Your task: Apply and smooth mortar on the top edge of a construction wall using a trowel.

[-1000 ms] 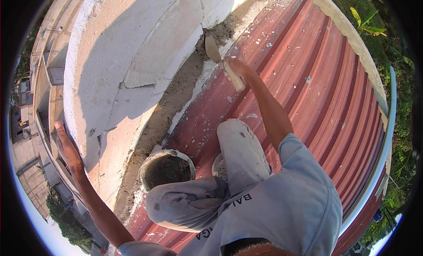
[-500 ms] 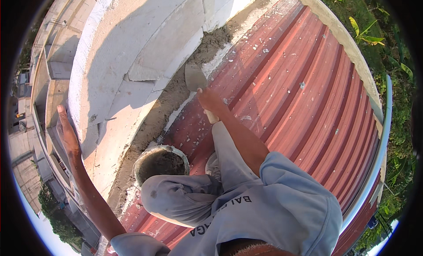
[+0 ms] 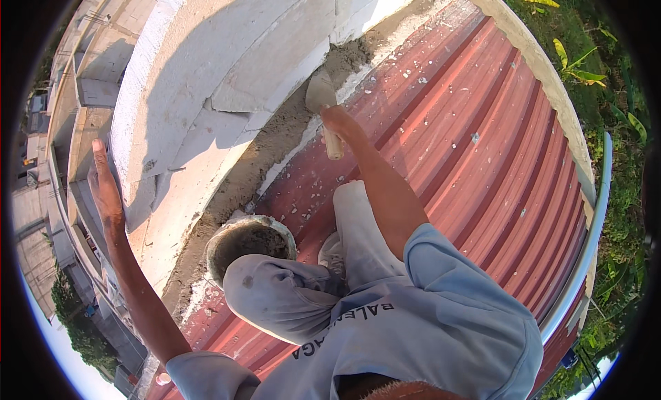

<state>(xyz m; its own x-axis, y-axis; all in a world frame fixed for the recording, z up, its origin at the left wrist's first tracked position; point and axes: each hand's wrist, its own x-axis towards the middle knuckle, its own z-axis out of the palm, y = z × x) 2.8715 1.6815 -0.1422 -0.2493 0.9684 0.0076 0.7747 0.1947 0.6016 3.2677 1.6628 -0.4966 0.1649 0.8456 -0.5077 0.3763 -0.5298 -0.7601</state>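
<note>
My right hand [image 3: 339, 123] is closed round the pale handle of a trowel [image 3: 320, 92]. The trowel's blade rests over a strip of wet mortar [image 3: 286, 121] that runs along the foot of a white block wall [image 3: 227, 124]. On the left, my left hand [image 3: 107, 190] lies against the far side of the wall's top, holding nothing, its fingers stretched out and partly overlapping. A bucket [image 3: 292, 232] with grey mortar [image 3: 260, 241] inside stands by my bent knee, beside the mortar strip.
Red ribbed metal roofing [image 3: 441, 138] slopes away to the right, sprinkled with pale crumbs. A concrete edge [image 3: 544, 76] and a metal pipe [image 3: 575, 283] bound it, with greenery beyond. Unfinished block structures [image 3: 96, 90] lie lower down past the wall on the left.
The trowel in my right hand has moved a little up and to the right along the mortar strip. My left hand stays at the wall, and the view has shifted slightly.
</note>
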